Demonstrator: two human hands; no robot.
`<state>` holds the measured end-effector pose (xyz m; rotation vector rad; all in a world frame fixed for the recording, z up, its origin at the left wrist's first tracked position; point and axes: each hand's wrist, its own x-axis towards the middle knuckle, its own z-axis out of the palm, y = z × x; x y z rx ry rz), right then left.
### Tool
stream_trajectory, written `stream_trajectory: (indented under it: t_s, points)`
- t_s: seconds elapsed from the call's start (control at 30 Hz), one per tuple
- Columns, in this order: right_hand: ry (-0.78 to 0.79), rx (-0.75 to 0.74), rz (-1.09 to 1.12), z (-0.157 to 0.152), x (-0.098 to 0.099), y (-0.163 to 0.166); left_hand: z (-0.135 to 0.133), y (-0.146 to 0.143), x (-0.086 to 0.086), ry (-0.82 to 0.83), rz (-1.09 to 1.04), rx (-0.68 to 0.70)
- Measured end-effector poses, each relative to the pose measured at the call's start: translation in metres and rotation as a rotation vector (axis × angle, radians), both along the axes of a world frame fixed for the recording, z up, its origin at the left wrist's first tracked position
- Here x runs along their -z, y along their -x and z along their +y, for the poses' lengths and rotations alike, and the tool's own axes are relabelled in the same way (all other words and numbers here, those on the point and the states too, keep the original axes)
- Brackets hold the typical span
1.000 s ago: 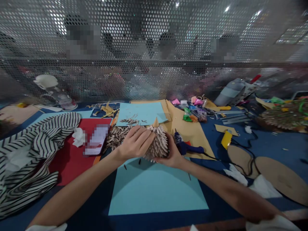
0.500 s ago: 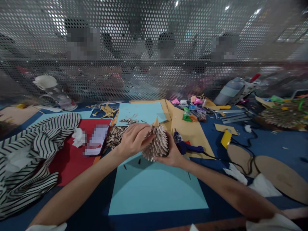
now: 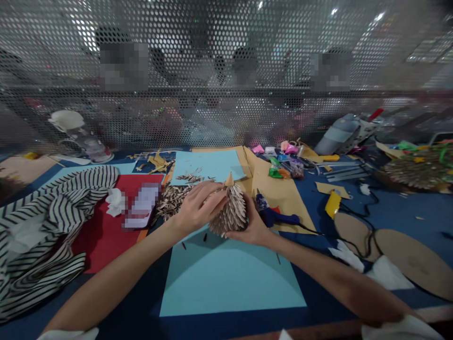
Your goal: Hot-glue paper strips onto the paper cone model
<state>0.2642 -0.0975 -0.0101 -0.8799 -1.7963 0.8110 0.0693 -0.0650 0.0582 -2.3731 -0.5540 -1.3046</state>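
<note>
A cone (image 3: 231,210) covered in overlapping pale, seed-husk-like scales stands upright between my hands, its bare tan tip pointing up. My right hand (image 3: 255,225) grips it from the right and underneath, fingers wrapped round its lower side. Bent fingers of my left hand (image 3: 200,205) press against the cone's upper left side; whatever is under their tips is hidden. Behind my left hand lies a heap of loose husks (image 3: 171,200). Below the cone is a light blue sheet (image 3: 233,278) with a few dark husks on it. A blue glue gun (image 3: 274,216) lies just right of my right hand.
Left are a phone (image 3: 143,205), a red sheet (image 3: 95,241) and striped cloth (image 3: 60,212). Small coloured packets (image 3: 283,163) lie behind. To the right are a yellow cutter (image 3: 332,204), cardboard discs (image 3: 412,257) and a black cord. A perforated metal screen (image 3: 212,113) stands at the back.
The fingers of my left hand have shifted slightly on the cone's left side. My right hand keeps its hold, and the cone stays almost in place.
</note>
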Motion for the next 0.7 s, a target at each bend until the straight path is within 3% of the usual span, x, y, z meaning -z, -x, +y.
stream_trajectory:
  t_s: [0.7]
  points:
    - [0.000, -0.033, 0.004, 0.0008, -0.0005, -0.0006, -0.0020, 0.0007, 0.0019, 0.048, -0.020, -0.026]
